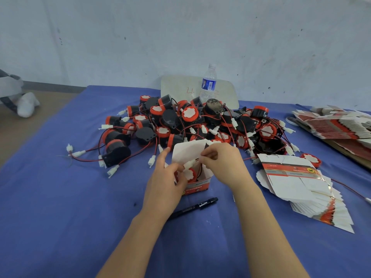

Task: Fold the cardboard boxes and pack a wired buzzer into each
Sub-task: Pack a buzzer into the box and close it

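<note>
Fingers (208,157) of right hand (222,165) pinch white connector (190,163); left hand (166,177) grips open box (198,184), centre, buzzer (189,174) seated inside. Advice: tuck wire down before closing flap (188,151). At 12 o'clock: buzzer pile (200,123).

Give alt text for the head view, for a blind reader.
The left hand holds an open cardboard box while the right hand pinches the white connector of the wired buzzer inside it. A pile of buzzers lies behind on the blue table, flat boxes to the right.
</note>
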`<act>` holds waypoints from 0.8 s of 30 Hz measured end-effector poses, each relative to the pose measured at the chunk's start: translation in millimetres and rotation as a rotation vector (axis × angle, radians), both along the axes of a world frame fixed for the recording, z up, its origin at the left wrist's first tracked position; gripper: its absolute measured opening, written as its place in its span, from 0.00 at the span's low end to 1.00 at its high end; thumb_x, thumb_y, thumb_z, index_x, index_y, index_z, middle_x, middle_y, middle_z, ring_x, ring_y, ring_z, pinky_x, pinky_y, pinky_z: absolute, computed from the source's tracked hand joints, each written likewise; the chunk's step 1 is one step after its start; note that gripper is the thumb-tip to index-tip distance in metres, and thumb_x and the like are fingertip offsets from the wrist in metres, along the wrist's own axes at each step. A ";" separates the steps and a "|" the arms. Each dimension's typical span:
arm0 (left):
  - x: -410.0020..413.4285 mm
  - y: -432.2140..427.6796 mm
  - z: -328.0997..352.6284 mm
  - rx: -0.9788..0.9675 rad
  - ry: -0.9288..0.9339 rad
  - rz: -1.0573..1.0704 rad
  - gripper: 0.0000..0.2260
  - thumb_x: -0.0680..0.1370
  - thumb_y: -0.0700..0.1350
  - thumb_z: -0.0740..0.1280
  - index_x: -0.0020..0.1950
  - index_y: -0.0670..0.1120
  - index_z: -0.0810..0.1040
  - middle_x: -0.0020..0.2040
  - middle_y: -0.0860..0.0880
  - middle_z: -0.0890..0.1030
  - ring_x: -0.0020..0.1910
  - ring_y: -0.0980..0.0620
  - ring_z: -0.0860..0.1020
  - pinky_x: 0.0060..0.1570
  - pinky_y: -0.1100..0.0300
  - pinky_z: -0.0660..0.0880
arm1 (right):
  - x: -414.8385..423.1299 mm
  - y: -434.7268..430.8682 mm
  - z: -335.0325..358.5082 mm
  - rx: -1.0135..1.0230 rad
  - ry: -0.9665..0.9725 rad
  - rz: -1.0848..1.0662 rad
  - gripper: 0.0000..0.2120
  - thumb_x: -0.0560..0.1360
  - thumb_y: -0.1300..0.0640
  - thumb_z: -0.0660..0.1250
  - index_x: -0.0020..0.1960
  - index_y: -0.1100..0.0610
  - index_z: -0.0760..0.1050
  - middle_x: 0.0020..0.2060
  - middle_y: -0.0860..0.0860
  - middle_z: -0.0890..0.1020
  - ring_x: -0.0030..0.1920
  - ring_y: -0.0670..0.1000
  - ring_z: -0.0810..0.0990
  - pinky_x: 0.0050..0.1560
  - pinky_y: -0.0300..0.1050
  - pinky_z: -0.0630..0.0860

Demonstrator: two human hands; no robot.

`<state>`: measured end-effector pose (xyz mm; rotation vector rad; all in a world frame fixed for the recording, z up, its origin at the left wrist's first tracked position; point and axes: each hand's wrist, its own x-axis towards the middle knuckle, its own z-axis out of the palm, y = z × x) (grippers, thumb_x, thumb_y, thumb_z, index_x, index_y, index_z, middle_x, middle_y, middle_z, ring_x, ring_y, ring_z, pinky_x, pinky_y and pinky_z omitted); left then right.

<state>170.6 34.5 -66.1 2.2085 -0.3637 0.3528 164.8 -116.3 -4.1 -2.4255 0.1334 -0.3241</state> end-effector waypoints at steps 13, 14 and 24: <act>-1.3 0.0 1.7 -0.003 0.021 0.005 0.09 0.78 0.46 0.65 0.57 0.50 0.79 0.77 0.55 0.55 0.60 0.54 0.72 0.45 0.57 0.76 | -9.2 5.4 -7.0 -0.223 0.015 0.052 0.06 0.72 0.65 0.64 0.45 0.56 0.75 0.34 0.47 0.75 0.36 0.49 0.73 0.32 0.42 0.69; -1.5 0.3 1.4 -0.008 0.018 0.000 0.09 0.77 0.46 0.65 0.56 0.50 0.79 0.77 0.55 0.55 0.59 0.54 0.72 0.45 0.58 0.75 | -9.1 7.5 -8.5 -0.272 0.039 0.049 0.06 0.72 0.65 0.64 0.46 0.57 0.77 0.36 0.49 0.78 0.38 0.51 0.74 0.30 0.41 0.66; 0.6 0.0 -2.2 -0.035 0.006 -0.024 0.08 0.77 0.46 0.65 0.56 0.51 0.79 0.77 0.55 0.55 0.59 0.54 0.73 0.46 0.63 0.68 | -3.7 23.8 -4.1 -0.556 0.167 -0.016 0.12 0.76 0.64 0.60 0.58 0.57 0.72 0.49 0.55 0.78 0.41 0.55 0.71 0.31 0.42 0.62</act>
